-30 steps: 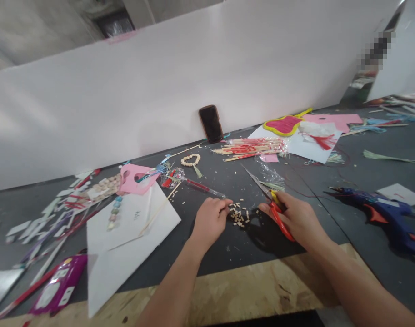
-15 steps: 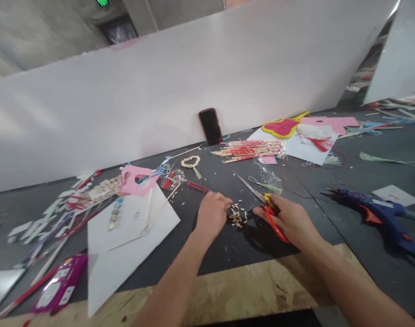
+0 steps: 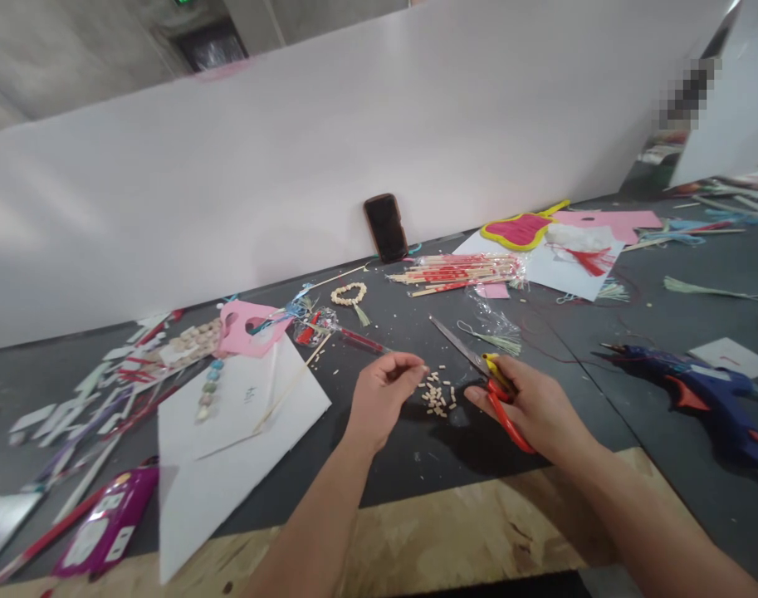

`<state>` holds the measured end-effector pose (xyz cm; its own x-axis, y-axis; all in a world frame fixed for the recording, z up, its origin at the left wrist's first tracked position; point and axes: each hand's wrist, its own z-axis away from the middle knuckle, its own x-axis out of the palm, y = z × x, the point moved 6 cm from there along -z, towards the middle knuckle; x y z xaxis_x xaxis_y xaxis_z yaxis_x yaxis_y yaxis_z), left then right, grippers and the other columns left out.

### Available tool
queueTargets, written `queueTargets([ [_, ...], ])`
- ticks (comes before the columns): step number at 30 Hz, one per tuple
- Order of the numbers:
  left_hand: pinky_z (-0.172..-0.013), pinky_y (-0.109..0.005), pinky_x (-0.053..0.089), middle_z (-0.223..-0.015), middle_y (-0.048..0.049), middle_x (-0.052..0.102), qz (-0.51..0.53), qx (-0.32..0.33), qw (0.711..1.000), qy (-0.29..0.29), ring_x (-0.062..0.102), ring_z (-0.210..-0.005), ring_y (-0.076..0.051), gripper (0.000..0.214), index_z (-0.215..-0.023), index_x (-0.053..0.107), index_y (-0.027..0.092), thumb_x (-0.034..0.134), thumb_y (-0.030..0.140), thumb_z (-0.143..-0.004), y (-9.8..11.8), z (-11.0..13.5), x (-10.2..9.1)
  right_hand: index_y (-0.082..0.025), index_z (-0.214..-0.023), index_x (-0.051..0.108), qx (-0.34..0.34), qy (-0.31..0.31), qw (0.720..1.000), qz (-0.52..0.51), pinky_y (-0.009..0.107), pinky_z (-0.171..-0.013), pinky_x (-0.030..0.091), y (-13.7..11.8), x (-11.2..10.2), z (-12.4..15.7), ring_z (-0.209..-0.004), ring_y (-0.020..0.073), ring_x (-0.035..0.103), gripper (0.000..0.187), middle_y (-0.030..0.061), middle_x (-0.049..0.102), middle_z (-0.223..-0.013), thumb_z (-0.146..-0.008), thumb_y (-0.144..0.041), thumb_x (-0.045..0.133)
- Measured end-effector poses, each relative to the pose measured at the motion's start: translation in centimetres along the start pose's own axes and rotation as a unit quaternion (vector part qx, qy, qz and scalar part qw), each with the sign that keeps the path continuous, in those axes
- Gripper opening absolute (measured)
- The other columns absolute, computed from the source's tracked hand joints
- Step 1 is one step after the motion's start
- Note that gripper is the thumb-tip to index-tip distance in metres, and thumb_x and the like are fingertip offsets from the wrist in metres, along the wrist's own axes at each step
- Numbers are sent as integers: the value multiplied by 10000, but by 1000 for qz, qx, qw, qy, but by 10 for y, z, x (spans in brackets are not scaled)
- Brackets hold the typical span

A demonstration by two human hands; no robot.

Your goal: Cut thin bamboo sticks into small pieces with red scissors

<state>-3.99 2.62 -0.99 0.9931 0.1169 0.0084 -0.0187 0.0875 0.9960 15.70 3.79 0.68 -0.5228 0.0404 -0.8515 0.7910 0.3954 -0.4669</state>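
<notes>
A small heap of cut pale wooden bits (image 3: 439, 393) lies on the dark table between my hands. My left hand (image 3: 383, 394) hovers just left of the heap, its fingertips pinched together on something too small to make out. My right hand (image 3: 531, 404) grips red and yellow scissors (image 3: 486, 373) by the handles, with the closed blades pointing up and to the left over the table. A thin clear and red stick (image 3: 361, 340) lies just beyond my left hand.
White paper sheets (image 3: 242, 432) lie to the left, with a pink cutout (image 3: 250, 325) and paper scraps beyond. A blue glue gun (image 3: 696, 389) rests at the right. A bead loop (image 3: 349, 293), packed sticks (image 3: 457, 272) and a dark phone (image 3: 385, 227) stand farther back.
My left hand has lifted off the table beside the heap and turned, its fingertips now pinched in the air. My right hand with the scissors has barely shifted.
</notes>
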Motion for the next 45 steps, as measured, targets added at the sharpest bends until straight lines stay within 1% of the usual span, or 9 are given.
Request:
queueTargets([
  [2, -593, -210, 406, -744, -3, 643, 180, -45, 982, -16, 527, -610, -85, 190, -777, 648, 166, 747, 291, -674, -2, 1, 4, -239, -746, 404, -29, 12, 999, 6, 252, -521, 363, -7, -1, 1, -563, 139, 469, 336, -1, 521, -666, -785, -556, 506],
  [4, -559, -192, 384, -704, 12, 609, 286, -71, 955, -35, 461, -550, -53, 214, -750, 638, 151, 782, 263, -638, -1, 2, 8, -223, -828, 432, -70, 30, 997, 21, 277, -570, 405, -15, -2, 2, -649, 172, 511, 327, 32, 544, -737, -770, -529, 536],
  [7, -519, -180, 345, -599, 41, 508, 357, -85, 928, -66, 392, -518, -46, 215, -737, 627, 138, 795, 216, -628, 2, 5, 16, -201, -894, 449, -115, 41, 991, 52, 318, -632, 433, -22, 1, 3, -755, 219, 538, 329, 78, 568, -809, -774, -492, 546],
  [11, -508, -184, 315, -577, 51, 430, 405, -98, 903, -101, 373, -533, -58, 193, -701, 577, 143, 766, 165, -666, 1, 9, 23, -195, -903, 467, -115, 32, 989, 91, 340, -669, 440, -21, 7, 3, -826, 253, 557, 341, 99, 587, -852, -772, -497, 558],
  [18, -518, -188, 309, -595, 43, 424, 428, -115, 886, -133, 387, -549, -65, 141, -737, 567, 140, 705, 114, -723, -1, 11, 27, -195, -917, 473, -113, 36, 989, 92, 350, -698, 453, -19, 10, 4, -852, 259, 578, 321, 106, 607, -867, -785, -475, 559],
  [22, -530, -197, 318, -612, 37, 450, 426, -118, 886, -140, 397, -548, -66, 125, -771, 567, 150, 687, 126, -742, -3, 12, 29, -196, -910, 473, -114, 34, 989, 90, 348, -701, 459, -18, 10, 4, -852, 258, 585, 304, 105, 610, -866, -784, -456, 568],
  [33, -530, -198, 291, -581, 61, 400, 333, -61, 934, -118, 364, -530, -62, 206, -759, 491, 174, 693, 211, -760, -3, 9, 27, -205, -885, 467, -125, 0, 988, 96, 346, -667, 468, -15, 16, 4, -814, 246, 585, 240, 95, 611, -850, -804, -410, 564],
  [40, -534, -203, 297, -598, 62, 397, 320, -46, 940, -112, 364, -534, -66, 194, -786, 475, 185, 669, 202, -781, -4, 9, 27, -201, -899, 500, -138, -7, 988, 70, 341, -685, 474, -13, 17, 6, -841, 239, 605, 210, 104, 636, -888, -825, -395, 533],
  [45, -533, -205, 301, -617, 64, 410, 317, -42, 942, -100, 369, -531, -63, 211, -782, 479, 188, 688, 210, -762, -4, 8, 27, -194, -884, 513, -142, 1, 986, 93, 326, -663, 469, -13, 16, 6, -816, 233, 610, 202, 95, 642, -862, -814, -379, 552],
])
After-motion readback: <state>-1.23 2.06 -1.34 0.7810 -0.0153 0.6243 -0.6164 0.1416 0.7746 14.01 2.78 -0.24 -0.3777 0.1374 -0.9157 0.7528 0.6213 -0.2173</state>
